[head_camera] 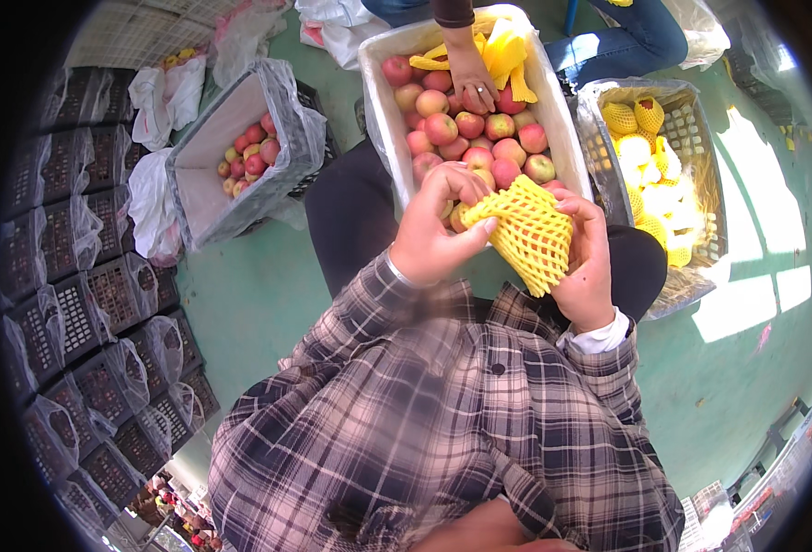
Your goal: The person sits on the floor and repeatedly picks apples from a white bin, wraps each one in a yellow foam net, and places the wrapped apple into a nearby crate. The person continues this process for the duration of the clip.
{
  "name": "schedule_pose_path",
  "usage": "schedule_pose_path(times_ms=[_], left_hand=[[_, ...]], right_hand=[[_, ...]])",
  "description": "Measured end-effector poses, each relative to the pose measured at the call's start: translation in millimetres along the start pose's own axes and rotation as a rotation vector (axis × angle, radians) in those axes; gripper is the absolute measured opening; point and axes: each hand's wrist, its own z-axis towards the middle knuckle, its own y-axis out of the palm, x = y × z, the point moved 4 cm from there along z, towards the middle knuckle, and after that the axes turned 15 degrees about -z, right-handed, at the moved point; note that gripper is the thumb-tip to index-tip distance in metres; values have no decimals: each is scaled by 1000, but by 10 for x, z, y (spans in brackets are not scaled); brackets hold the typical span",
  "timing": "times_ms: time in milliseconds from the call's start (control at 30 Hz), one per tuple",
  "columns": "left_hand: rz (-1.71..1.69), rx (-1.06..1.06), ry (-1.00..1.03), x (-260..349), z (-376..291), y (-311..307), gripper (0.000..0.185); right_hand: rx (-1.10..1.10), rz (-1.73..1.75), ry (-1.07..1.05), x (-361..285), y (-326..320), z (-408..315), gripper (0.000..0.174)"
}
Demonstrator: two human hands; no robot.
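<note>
My left hand (435,224) pinches one end of a yellow foam fruit net (531,231) between thumb and fingers. At its other side, my right hand (588,265) grips the same net. Reddish colour shows through the stretched mesh, as of an apple inside, though most of it is covered. Both hands are above the near end of a lined crate (382,131) full of loose red and green apples (440,129). Loose yellow foam nets (506,52) lie at that crate's far end.
Another person's hand (473,86) reaches into the apples from the far side. On the right, a crate (713,172) holds several net-wrapped fruits (647,116). A lined crate (202,159) on the left holds fewer apples. Stacked black crates (112,297) line the left side.
</note>
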Motion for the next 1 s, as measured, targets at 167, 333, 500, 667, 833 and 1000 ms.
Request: schedule_pose_path(times_ms=[167,333,500,667,833,1000], left_hand=[[-323,191,-337,-162,-23,-103,61],[-783,144,-733,-337,-175,309,61],[-471,29,-727,-406,-30,556,51],[-525,30,-909,-873,195,486,42],[-135,273,-948,-1738,399,-487,34],[522,27,-636,-2226,763,-760,31]], right_hand=[[22,-44,48,-53,-116,-38,75],[-259,-211,68,-43,-165,-15,89],[-231,190,252,45,-347,6,80],[12,-109,292,286,-1145,125,64],[526,-744,524,1180,-2990,128,59],[567,-1447,628,2350,-3717,-436,72]])
